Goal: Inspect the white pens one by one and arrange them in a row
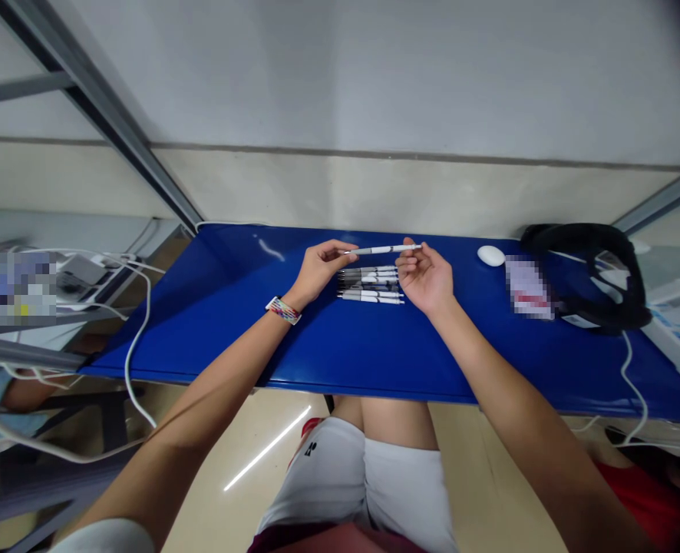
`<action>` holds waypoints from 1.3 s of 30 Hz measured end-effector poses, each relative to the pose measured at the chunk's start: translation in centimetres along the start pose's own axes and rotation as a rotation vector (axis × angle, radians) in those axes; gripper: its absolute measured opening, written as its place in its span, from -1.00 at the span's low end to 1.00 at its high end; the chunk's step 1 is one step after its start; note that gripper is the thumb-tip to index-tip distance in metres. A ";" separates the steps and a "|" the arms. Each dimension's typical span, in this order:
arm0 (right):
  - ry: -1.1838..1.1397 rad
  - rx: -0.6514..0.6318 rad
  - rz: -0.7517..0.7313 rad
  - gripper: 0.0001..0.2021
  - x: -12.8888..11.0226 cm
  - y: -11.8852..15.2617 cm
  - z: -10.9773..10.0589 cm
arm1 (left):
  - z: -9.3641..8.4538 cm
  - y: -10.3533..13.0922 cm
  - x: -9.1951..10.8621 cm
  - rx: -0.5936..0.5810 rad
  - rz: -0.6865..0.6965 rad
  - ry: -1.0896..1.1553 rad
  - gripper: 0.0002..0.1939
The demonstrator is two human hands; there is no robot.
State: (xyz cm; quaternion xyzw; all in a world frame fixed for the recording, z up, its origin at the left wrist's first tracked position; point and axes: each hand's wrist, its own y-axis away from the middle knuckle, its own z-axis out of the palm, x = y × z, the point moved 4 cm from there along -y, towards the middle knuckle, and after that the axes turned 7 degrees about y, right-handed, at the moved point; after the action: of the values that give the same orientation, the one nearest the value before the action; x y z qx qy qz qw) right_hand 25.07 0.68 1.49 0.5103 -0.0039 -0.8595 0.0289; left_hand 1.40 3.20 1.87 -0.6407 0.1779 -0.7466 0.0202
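Observation:
A white and grey pen [381, 250] is held level above the blue table [317, 346], one end in each hand. My left hand [321, 269] pinches its grey tip end between thumb and fingers. At the other end, my right hand [426, 275] has its thumb and index finger closed on the pen, with the palm turned up and the other fingers curled. Just below the held pen, several similar pens [370, 284] lie side by side on the table, between my two hands.
Toward the right are a white mouse [490, 256], a blurred packet [529, 288] and a black headset-like strap [628, 269] with a white cable. Metal frame posts [138, 157] stand at both sides. Another cable hangs over the table's left edge. At far left, part of another person's arm shows.

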 end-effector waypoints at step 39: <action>-0.372 -0.060 0.086 -0.89 0.9 -0.2 0.7 | 0.0 -0.1 -0.3 -0.006 0.003 0.005 -0.68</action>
State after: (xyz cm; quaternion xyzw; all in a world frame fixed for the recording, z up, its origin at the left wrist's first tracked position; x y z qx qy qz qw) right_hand 23.98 0.81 1.06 0.3409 -0.0053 -0.9367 0.0799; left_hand 1.47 3.34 1.60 -0.6385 0.1811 -0.7477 0.0189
